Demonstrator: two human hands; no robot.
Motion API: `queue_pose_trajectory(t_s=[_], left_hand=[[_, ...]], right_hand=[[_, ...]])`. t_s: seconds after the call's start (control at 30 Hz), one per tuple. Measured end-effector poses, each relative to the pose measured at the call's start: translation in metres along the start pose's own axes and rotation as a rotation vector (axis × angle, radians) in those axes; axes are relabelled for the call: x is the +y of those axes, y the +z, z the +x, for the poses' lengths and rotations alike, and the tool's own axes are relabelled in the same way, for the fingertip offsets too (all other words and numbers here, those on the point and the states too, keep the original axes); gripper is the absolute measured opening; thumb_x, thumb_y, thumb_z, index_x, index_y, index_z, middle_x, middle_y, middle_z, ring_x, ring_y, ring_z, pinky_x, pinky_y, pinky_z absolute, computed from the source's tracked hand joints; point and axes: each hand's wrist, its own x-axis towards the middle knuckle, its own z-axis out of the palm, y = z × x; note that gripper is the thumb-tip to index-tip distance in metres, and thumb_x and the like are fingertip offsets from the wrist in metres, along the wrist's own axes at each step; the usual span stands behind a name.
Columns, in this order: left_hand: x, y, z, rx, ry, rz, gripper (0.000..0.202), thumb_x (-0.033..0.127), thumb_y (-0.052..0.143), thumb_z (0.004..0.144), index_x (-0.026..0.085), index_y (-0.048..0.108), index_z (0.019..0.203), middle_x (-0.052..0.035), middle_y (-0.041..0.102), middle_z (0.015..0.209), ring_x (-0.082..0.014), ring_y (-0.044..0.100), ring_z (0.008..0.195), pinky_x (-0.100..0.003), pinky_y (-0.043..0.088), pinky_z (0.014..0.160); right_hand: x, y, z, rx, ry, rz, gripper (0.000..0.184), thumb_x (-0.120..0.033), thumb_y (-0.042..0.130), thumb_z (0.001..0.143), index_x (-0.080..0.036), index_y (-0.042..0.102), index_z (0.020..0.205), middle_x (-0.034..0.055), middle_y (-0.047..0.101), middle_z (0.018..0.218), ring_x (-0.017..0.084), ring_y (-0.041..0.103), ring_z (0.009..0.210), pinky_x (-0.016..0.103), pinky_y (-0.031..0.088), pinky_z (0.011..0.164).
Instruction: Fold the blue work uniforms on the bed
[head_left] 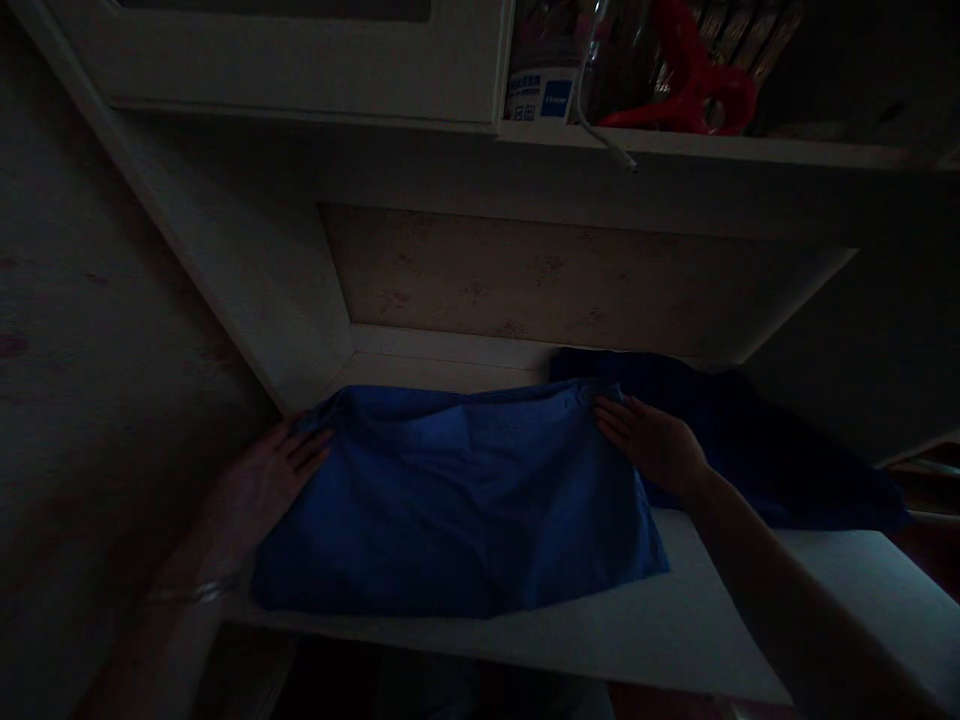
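A blue cloth garment (450, 500), apparently folded, lies spread across a white surface, with a folded band and a small button-like spot along its far edge. My left hand (266, 485) is at its far left corner, fingers closed on bunched fabric there; a bracelet circles that wrist. At the far right corner, my right hand (660, 445) has its fingers over the fabric edge, the thumb not clearly visible. Dim light hides how firmly either hand grips. Behind my right forearm lies a darker blue cloth (720, 430).
The white desk surface (600, 630) sits inside a cabinet recess. Overhead are a cabinet door (315, 70) and a shelf edge (712, 145), carrying a labelled jar (544, 95) and a red plastic clamp-like object (701, 90). A white cable (607, 145) hangs over. Patterned wall (97, 350) stands left.
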Motion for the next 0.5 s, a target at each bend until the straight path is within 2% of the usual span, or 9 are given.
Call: queue_pose_trajectory(t_s=[0.07, 0.17, 0.27, 0.3, 0.37, 0.43, 0.5], left_hand=[[-0.004, 0.018, 0.034, -0.026, -0.055, -0.020, 0.049, 0.032, 0.046, 0.097, 0.018, 0.043, 0.144, -0.0134, 0.060, 0.141, -0.0249, 0.064, 0.118, -0.041, 0.054, 0.099], [-0.025, 0.029, 0.059, 0.072, -0.135, 0.067, 0.065, 0.025, 0.066, 0.083, 0.021, 0.043, 0.143, -0.0148, 0.056, 0.144, -0.0271, 0.060, 0.125, -0.040, 0.051, 0.102], [-0.048, 0.021, 0.046, 0.152, -0.208, 0.156, 0.049, 0.027, 0.073, 0.075, 0.019, 0.061, 0.122, -0.0142, 0.056, 0.144, -0.0313, 0.050, 0.136, -0.037, 0.049, 0.104], [-0.054, 0.016, 0.037, 0.138, -0.246, 0.160, 0.042, 0.028, 0.073, 0.075, 0.018, 0.064, 0.115, -0.0146, 0.061, 0.138, -0.0319, 0.054, 0.133, -0.036, 0.051, 0.101], [-0.061, 0.010, 0.022, 0.100, -0.376, 0.139, 0.032, 0.029, 0.072, 0.075, 0.018, 0.068, 0.104, -0.0127, 0.072, 0.118, -0.0302, 0.066, 0.114, -0.035, 0.057, 0.087], [-0.065, 0.009, 0.015, 0.083, -0.534, 0.074, 0.029, 0.035, 0.071, 0.076, 0.021, 0.069, 0.101, -0.0078, 0.077, 0.099, -0.0268, 0.073, 0.093, -0.034, 0.060, 0.075], [-0.066, 0.015, 0.016, 0.093, -0.653, 0.041, 0.031, 0.045, 0.071, 0.076, 0.023, 0.069, 0.098, -0.0064, 0.078, 0.090, -0.0268, 0.074, 0.084, -0.037, 0.061, 0.074]], right_hand=[[0.009, 0.010, 0.038, -0.013, 0.118, 0.066, 0.037, -0.036, 0.035, 0.094, -0.028, 0.054, 0.125, 0.0124, 0.063, 0.137, 0.020, 0.069, 0.111, 0.045, 0.055, 0.094], [0.035, 0.016, 0.058, 0.002, 0.332, -0.079, 0.055, -0.036, 0.048, 0.089, -0.022, 0.040, 0.142, 0.0169, 0.062, 0.137, 0.024, 0.071, 0.106, 0.043, 0.056, 0.092], [0.071, 0.012, 0.049, 0.017, 0.411, -0.393, 0.062, -0.039, 0.066, 0.080, -0.013, 0.052, 0.134, 0.0210, 0.068, 0.125, 0.031, 0.067, 0.111, 0.046, 0.052, 0.098], [0.081, 0.010, 0.045, 0.028, 0.417, -0.469, 0.061, -0.042, 0.070, 0.077, -0.012, 0.058, 0.129, 0.0218, 0.068, 0.123, 0.033, 0.065, 0.114, 0.047, 0.050, 0.100], [0.096, 0.006, 0.040, 0.047, 0.443, -0.555, 0.061, -0.050, 0.071, 0.076, -0.011, 0.063, 0.123, 0.0219, 0.067, 0.126, 0.035, 0.064, 0.117, 0.047, 0.049, 0.101], [0.099, 0.007, 0.040, -0.003, 0.523, -0.494, 0.060, -0.056, 0.068, 0.079, -0.012, 0.065, 0.121, 0.0211, 0.069, 0.124, 0.034, 0.067, 0.111, 0.046, 0.053, 0.095], [0.094, 0.015, 0.044, -0.142, 0.597, -0.340, 0.056, -0.057, 0.063, 0.084, -0.013, 0.066, 0.118, 0.0185, 0.073, 0.115, 0.031, 0.071, 0.099, 0.042, 0.057, 0.086]])
